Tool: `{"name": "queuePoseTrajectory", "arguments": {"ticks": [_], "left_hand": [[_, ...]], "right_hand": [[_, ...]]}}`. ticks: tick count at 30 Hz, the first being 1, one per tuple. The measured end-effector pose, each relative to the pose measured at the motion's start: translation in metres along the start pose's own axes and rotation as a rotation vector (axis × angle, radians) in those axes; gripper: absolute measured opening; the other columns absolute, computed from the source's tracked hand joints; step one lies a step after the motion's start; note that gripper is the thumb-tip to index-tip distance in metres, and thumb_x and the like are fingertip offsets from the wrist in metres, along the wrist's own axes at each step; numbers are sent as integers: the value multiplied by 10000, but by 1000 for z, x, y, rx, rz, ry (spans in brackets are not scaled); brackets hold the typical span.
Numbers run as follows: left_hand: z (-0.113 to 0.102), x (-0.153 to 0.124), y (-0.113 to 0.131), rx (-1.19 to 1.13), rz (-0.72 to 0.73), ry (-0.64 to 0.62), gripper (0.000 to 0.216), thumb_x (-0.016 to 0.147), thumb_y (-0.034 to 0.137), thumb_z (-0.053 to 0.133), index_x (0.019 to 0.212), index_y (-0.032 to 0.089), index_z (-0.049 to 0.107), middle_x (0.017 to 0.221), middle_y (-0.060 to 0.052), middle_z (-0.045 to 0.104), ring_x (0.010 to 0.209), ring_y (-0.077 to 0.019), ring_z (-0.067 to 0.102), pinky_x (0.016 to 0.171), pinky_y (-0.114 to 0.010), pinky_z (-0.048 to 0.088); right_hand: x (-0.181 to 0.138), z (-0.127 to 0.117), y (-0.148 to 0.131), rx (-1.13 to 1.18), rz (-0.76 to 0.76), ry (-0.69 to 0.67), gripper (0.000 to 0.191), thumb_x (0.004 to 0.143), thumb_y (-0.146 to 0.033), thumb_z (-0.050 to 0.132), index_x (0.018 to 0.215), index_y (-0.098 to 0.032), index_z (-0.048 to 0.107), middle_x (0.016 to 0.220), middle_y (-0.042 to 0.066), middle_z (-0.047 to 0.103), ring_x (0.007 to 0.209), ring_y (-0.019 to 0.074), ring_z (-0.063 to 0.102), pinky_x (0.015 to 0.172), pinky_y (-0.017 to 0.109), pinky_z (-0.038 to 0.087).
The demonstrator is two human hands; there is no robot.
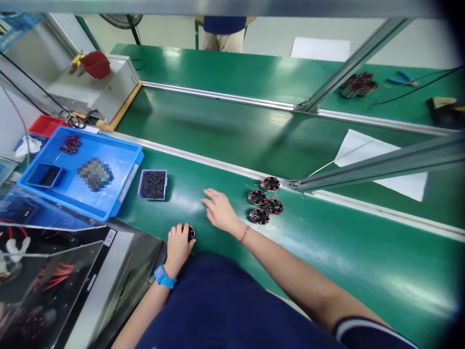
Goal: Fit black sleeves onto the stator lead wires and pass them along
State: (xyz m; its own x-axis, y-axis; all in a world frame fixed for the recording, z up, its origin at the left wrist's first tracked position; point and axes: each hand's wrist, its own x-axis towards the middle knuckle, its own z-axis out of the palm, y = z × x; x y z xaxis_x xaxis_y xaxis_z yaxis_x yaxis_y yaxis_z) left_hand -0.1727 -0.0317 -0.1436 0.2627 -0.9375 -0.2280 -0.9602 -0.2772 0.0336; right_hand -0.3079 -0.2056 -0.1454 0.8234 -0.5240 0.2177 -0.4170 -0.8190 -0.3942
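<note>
A wound stator (191, 233), mostly hidden, sits clamped in my left hand (178, 246) at the green table's (327, 252) near edge. Beyond it my right hand (220, 209) hovers flat, fingers loosely apart, four more stators (265, 201) just right, a small tray of dark pins (153, 184) left.

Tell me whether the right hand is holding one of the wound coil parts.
No. The right hand lies open and flat on the green bench, apart from the four coil parts beside it.
</note>
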Motion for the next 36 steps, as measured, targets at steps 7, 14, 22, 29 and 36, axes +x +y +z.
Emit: {"name": "queuePoseTrajectory", "arguments": {"ticks": [7, 14, 22, 29, 36], "left_hand": [[-1, -10, -17, -46, 7, -23, 493, 789, 350, 632, 1217, 151, 488, 1128, -109, 527, 1029, -266, 455, 895, -411, 383], [13, -8, -42, -170, 36, -111, 526, 794, 378, 626, 1250, 179, 454, 1183, -89, 532, 1022, -250, 483, 893, -399, 397], [4, 3, -60, -213, 139, -230, 659, 781, 423, 628, 1335, 168, 378, 1265, -111, 494, 1095, -270, 472, 945, -419, 384], [4, 12, -66, -273, 201, -289, 682, 723, 333, 688, 1318, 182, 389, 1271, -122, 513, 1110, -281, 501, 943, -442, 401], [-15, 15, -58, -758, -186, -146, 497, 750, 364, 628, 1188, 178, 484, 1103, -66, 619, 961, -207, 592, 858, -327, 457]], "right_hand": [[153, 37, -80, 31, -181, -131, 317, 886, -125, 369, 1140, -96, 557, 1251, 131, 508, 1141, 222, 434, 973, 340, 372], [216, 75, -89, -18, -34, -229, 332, 895, -60, 277, 1030, -44, 580, 1027, 186, 577, 938, 246, 538, 819, 399, 430], [216, 80, -84, 94, 8, -265, 291, 896, -84, 332, 979, -88, 611, 1019, 154, 600, 945, 225, 554, 848, 378, 415], [196, 61, -72, 486, 156, -189, 240, 903, -190, 429, 979, -175, 656, 1100, 72, 632, 999, 182, 577, 915, 315, 412], [92, 33, -42, 933, 548, -196, 322, 857, -330, 437, 977, -102, 629, 915, 115, 685, 704, 141, 636, 626, 262, 496]]}}
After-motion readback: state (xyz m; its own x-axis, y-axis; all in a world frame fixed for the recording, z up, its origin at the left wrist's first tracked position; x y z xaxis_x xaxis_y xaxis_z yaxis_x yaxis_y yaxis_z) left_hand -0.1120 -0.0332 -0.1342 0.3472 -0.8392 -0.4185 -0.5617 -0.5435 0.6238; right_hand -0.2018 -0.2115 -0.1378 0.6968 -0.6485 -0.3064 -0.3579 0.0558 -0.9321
